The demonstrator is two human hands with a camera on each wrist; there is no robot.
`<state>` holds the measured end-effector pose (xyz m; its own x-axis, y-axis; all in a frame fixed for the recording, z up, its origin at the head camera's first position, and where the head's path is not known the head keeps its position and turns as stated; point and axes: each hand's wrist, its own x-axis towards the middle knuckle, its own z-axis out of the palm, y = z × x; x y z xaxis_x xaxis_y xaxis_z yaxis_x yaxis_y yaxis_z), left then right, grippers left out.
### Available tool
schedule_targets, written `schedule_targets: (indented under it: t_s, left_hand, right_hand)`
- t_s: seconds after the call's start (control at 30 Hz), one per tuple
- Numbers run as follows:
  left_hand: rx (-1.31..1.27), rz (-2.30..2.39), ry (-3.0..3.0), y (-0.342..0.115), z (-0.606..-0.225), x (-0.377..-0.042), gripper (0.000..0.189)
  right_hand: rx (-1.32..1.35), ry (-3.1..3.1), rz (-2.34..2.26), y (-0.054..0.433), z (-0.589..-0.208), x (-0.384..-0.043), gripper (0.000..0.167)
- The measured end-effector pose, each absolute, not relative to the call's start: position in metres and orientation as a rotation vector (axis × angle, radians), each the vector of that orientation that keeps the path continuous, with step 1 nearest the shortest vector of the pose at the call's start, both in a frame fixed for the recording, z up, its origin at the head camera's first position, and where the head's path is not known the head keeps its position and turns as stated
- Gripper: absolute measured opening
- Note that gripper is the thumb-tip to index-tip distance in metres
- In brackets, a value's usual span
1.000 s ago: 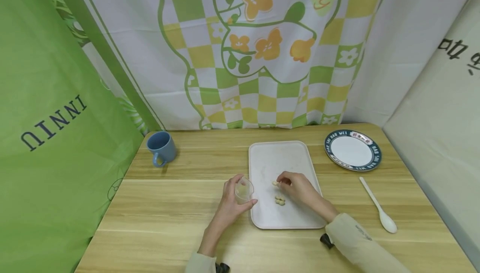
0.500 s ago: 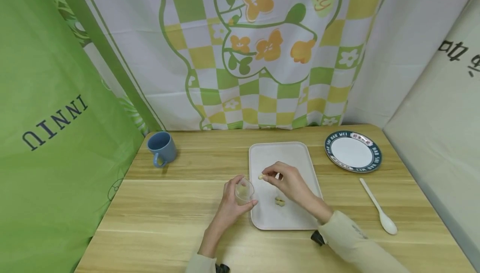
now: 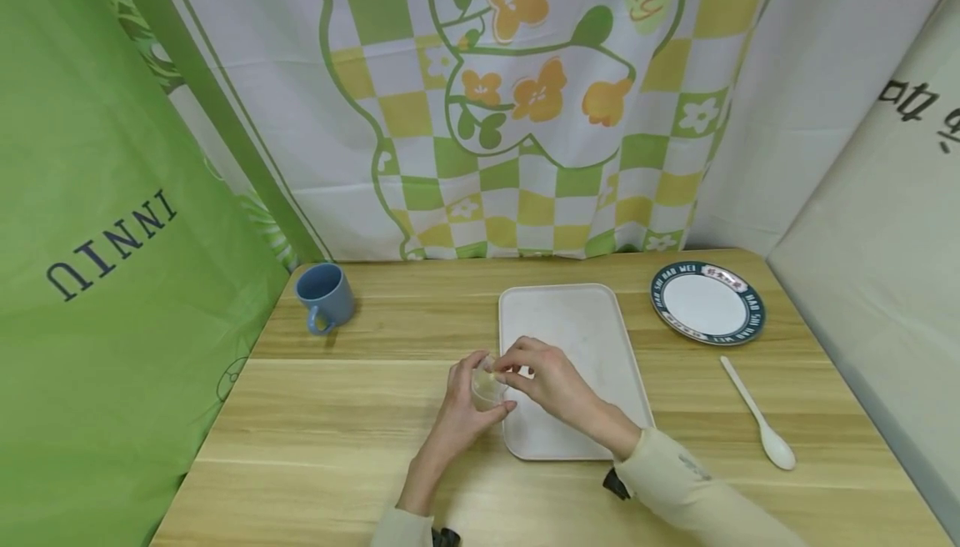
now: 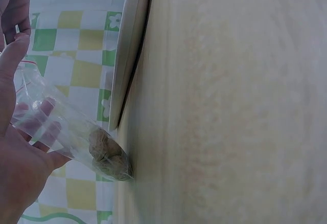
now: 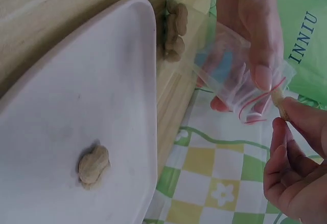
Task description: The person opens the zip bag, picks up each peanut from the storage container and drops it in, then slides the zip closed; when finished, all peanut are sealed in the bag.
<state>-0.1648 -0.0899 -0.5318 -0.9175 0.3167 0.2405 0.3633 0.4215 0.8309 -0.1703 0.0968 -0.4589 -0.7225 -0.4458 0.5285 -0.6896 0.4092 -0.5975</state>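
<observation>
My left hand (image 3: pixel 459 410) holds a clear zip bag (image 4: pixel 64 124) with a red line along its mouth, left of the tray. Several peanuts (image 4: pixel 108 155) lie in the bottom of the bag. At the bag's open mouth my right hand (image 3: pixel 551 380) pinches another peanut (image 5: pixel 279 104) between thumb and fingers. On the off-white tray (image 3: pixel 570 313) rest loose peanuts (image 5: pixel 94 164), seen in the right wrist view; in the head view my right hand and wrist hide them.
A blue mug (image 3: pixel 325 297) stands at the back left of the wooden table (image 3: pixel 330 430). Toward the right are a plate (image 3: pixel 705 303) with a dark patterned rim and a white spoon (image 3: pixel 767 426). A patterned curtain (image 3: pixel 517 197) hangs behind the table.
My right hand has lifted a peanut off the tray and carried it left to the bag's mouth. My left hand stays in place with the bag.
</observation>
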Motion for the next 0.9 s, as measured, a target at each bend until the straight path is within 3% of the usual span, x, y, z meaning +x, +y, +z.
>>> schedule_targets:
  t_s: [0.9]
  left_hand:
    - [-0.624,-1.528,-2.604,-0.090,-0.532,-0.165,0.078]
  right_hand:
    - [0.966,-2.428,1.036,0.102,-0.467,-0.177,0.022]
